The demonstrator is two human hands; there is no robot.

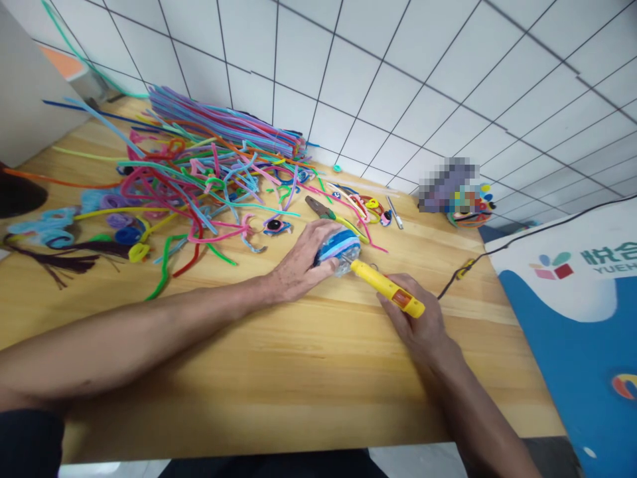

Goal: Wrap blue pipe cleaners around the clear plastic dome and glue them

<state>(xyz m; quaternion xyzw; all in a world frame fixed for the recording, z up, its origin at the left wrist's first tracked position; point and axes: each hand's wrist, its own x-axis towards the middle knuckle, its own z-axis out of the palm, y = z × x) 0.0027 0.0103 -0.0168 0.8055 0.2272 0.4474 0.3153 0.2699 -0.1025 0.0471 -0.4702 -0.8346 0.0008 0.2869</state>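
Ball (pixel 339 245) is being held over the middle tabletop (pixel 279 378) in the curled left hand (pixel 301 261), apparently steadied for the yellow tool (pixel 378 281). This is being aimed leftward by the right hand (pixel 428 326), grip closed.

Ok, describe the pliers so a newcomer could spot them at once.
On the wooden table, find the left hand gripping the blue-striped object. Just beyond it, towards the tiled wall, lie the pliers. Dark bare metal at the tip sets them apart from the fuzzy, bright pipe cleaners heaped to their left.
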